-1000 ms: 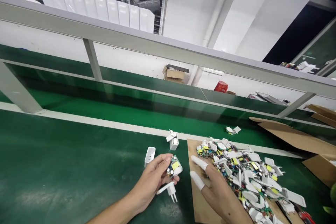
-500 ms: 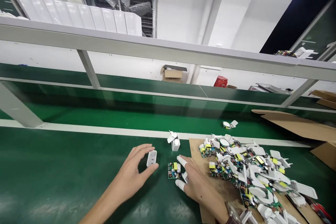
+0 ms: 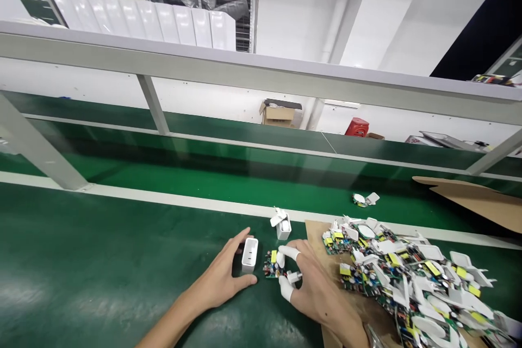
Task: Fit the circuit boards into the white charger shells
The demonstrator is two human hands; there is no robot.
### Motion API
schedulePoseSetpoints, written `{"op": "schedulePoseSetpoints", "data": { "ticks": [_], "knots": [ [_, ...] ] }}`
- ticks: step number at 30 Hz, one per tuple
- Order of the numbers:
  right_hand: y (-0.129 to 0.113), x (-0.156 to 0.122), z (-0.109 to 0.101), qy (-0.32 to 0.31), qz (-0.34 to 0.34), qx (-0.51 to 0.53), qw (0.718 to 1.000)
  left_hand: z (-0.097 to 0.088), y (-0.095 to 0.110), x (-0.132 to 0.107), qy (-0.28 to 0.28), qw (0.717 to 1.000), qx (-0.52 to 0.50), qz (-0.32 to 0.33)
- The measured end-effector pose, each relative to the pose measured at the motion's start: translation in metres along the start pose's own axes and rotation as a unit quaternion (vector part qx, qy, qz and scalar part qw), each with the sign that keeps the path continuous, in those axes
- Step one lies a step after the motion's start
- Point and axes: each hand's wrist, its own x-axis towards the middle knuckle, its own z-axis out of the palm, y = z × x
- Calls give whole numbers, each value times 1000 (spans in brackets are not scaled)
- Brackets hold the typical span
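A white charger housing stands on the green bench with its open end up, two slots visible inside. My left hand curves around its left side, fingers apart, the thumb clear of its near side. Just to the right, my right hand, with white finger cots on thumb and forefinger, grips the edges of a small circuit board bearing yellow and dark components. A white plug piece shows between those fingers. Behind the hands is another white housing with a white part sticking out of its top.
On the right, a brown cardboard sheet bears a heap of circuit boards with white parts. One more board with a white cover lies beyond the pale strip. A shelf beam crosses above the bench.
The housing now stands upright at my left hand, whose fingers have come away from it. My right fingers have closed on the circuit board's edges. The view has shifted slightly.
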Motion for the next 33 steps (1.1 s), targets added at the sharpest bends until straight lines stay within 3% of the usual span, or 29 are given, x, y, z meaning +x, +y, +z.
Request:
{"op": "schedulePoseSetpoints", "data": {
  "ticks": [6,9,14,33],
  "knots": [
    [5,-8,17,28,36,121,992,3,-8,-3,35,998,-44,9],
    [-2,-11,19,82,10,91,992,10,-10,-2,47,998,-25,40],
    [-15,-9,23,125,-72,28,989,18,-11,-3,57,985,43,158],
    [-16,-7,25,101,-74,-44,991,19,-8,-3,50,978,59,193]
  ]
}}
